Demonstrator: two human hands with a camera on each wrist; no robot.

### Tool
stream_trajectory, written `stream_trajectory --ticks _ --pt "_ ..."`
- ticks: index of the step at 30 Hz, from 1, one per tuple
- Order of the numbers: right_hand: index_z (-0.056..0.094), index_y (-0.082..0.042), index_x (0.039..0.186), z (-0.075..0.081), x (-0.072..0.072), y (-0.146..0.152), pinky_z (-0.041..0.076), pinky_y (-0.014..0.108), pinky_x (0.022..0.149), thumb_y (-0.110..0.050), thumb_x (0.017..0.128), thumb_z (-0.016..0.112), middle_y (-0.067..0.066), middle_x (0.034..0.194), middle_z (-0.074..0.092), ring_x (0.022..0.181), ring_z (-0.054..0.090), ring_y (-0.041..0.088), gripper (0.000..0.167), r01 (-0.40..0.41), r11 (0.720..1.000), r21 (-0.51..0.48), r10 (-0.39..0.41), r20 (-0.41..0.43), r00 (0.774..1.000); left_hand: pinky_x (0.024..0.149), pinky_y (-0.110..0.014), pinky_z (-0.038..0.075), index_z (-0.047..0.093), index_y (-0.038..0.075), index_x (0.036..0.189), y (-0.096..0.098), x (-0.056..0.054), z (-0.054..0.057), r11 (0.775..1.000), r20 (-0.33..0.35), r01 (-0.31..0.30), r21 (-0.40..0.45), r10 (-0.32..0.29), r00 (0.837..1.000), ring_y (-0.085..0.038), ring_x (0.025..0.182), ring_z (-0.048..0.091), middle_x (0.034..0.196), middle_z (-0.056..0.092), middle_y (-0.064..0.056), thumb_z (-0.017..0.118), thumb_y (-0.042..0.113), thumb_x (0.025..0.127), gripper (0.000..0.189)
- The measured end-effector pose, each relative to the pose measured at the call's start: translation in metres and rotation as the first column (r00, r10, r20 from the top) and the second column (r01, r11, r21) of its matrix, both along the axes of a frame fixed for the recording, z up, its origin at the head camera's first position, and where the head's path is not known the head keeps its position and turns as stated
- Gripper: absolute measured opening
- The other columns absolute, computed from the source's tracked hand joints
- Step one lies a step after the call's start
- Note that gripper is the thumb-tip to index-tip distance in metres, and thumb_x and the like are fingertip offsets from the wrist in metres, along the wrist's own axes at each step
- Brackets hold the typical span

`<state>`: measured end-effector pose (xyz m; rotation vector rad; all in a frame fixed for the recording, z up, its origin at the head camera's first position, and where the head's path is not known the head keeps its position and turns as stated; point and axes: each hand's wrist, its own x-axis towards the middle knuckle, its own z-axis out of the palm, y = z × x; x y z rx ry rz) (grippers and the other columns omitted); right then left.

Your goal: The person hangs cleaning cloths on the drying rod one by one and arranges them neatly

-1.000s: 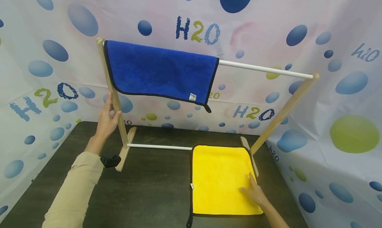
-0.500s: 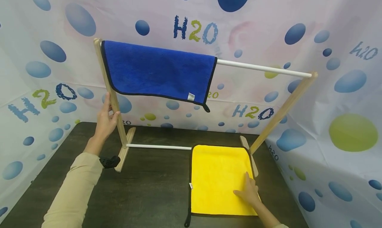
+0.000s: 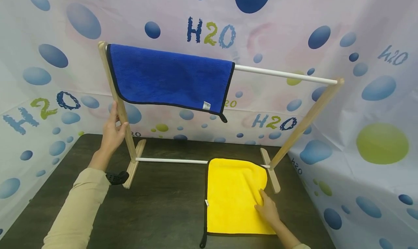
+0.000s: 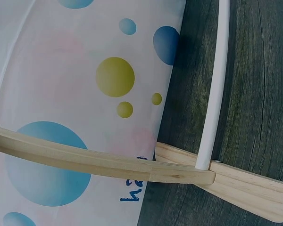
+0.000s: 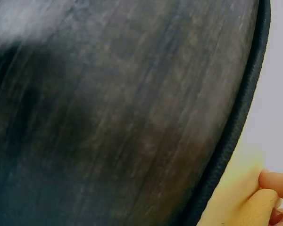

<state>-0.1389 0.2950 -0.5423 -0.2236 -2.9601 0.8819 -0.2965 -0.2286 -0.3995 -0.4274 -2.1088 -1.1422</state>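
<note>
Lower right: right hand [image 3: 268,210] pinches yellow cloth [image 3: 232,198]. Left of frame: left hand [image 3: 112,135] grips post [image 3: 122,113]. Risk: one-sided tug could bunch or skew the yellow cloth.

The yellow cloth [image 3: 232,202] hides part of the lower rod [image 3: 173,161].

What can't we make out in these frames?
Lower rod, one stretch: head view, hidden by the yellow cloth.
Upper rod, left part: head view, hidden by the blue cloth.
Print on the white tag: head view, too small.
Left hand: left wrist view, nearly all cut off by the left edge.
Right hand: right wrist view, mostly cut off by the right edge.
</note>
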Motion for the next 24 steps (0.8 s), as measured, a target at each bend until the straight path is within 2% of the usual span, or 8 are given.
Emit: stream_trajectory --ticks 6,9,12,15,18,24 --pt "0.047 0.012 0.124 -0.003 0.001 -0.001 0.044 0.055 0.084 -0.003 0.08 0.063 0.033 0.119 0.051 0.105 0.051 0.048 0.049 -0.021 0.999 -0.049 0.02 -0.008 1.0 0.07 0.006 0.03 0.013 0.005 0.146 0.0 0.0 0.002 1.0 0.009 -0.01 -0.011 0.01 1.0 -0.05 0.103 0.05 0.133 0.036 -0.033 0.053 -0.016 0.082 0.078" --pt "0.048 0.012 0.123 -0.005 0.001 0.0 0.044 0.055 0.085 -0.01 0.084 0.063 0.032 0.12 0.052 0.107 0.05 0.047 0.047 -0.012 0.994 -0.112 0.012 -0.003 1.0 0.069 0.006 0.03 0.013 0.004 0.146 0.0 -0.001 0.002 1.0 0.01 -0.01 -0.015 0.01 1.0 -0.05 0.102 0.05 0.129 0.038 -0.034 0.052 -0.016 0.082 0.078" --pt "0.049 0.011 0.123 -0.002 0.0 0.0 0.046 0.05 0.084 -0.015 0.086 0.062 0.029 0.118 0.054 0.102 0.055 0.041 0.047 0.027 0.98 -0.195 -0.027 0.003 1.0 0.071 0.003 0.035 0.013 0.004 0.146 -0.001 -0.001 0.002 1.0 0.01 -0.014 -0.019 0.014 1.0 -0.049 0.102 0.05 0.126 0.041 -0.035 0.052 -0.015 0.083 0.076" --pt "0.05 0.009 0.123 0.005 -0.003 -0.001 0.051 0.038 0.078 -0.016 0.088 0.06 0.025 0.112 0.059 0.09 0.06 0.029 0.044 0.061 0.952 -0.301 -0.064 0.002 0.998 0.071 0.002 0.037 0.014 0.004 0.146 -0.001 -0.002 0.002 1.0 0.003 -0.02 -0.016 0.02 1.0 -0.049 0.101 0.051 0.124 0.042 -0.035 0.052 -0.014 0.084 0.075" --pt "0.053 0.006 0.122 0.016 -0.005 -0.002 0.049 0.026 0.07 -0.017 0.088 0.061 0.019 0.105 0.062 0.08 0.057 0.016 0.042 0.053 0.924 -0.379 -0.069 -0.03 0.997 0.07 0.003 0.035 0.015 0.003 0.145 -0.001 -0.002 0.001 1.0 -0.008 -0.023 -0.009 0.023 1.0 -0.05 0.1 0.051 0.123 0.043 -0.035 0.052 -0.015 0.083 0.074" --pt "0.055 0.003 0.122 0.038 -0.009 -0.008 0.049 0.022 0.063 -0.021 0.087 0.062 0.016 0.096 0.063 0.069 0.056 0.011 0.043 0.004 0.89 -0.456 -0.059 -0.106 0.993 0.072 -0.004 0.044 0.015 0.005 0.146 -0.001 -0.001 0.0 0.999 0.003 -0.035 -0.012 0.035 0.999 -0.048 0.102 0.051 0.128 0.04 -0.033 0.052 -0.015 0.083 0.076"
